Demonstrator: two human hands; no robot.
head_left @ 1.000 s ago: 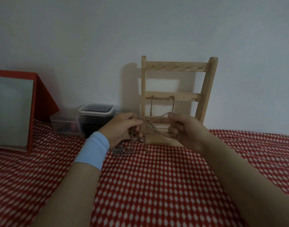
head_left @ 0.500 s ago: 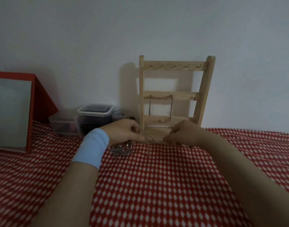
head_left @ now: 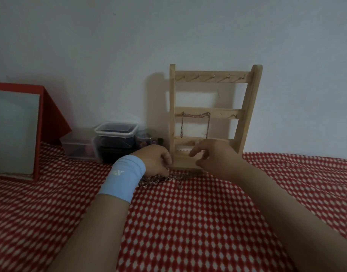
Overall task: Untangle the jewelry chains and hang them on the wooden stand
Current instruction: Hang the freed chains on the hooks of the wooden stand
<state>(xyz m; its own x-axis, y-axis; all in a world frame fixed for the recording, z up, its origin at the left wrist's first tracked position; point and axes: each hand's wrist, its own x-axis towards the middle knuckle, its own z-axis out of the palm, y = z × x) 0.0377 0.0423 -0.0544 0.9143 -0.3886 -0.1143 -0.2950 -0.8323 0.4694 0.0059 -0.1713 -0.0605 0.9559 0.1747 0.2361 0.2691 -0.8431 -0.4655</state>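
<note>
Left hand [head_left: 156, 160] is curling its fingers onto the tangled chains [head_left: 153, 180], which are lying on the checked cloth [head_left: 188, 222] at 7 o'clock of the wooden stand [head_left: 223, 111]. Right hand [head_left: 214, 157] is hovering at the stand's 6 o'clock, fingers loose and gripping nothing. A hung chain [head_left: 195, 114] is draping from the middle rail.

Wide light-blue stretch-fabric wristband [head_left: 122, 178] behind left hand [head_left: 155, 160]; small white logo [head_left: 117, 172] on its outer face. Left forearm [head_left: 86, 232] and right forearm [head_left: 276, 213] bare to frame edge.
</note>
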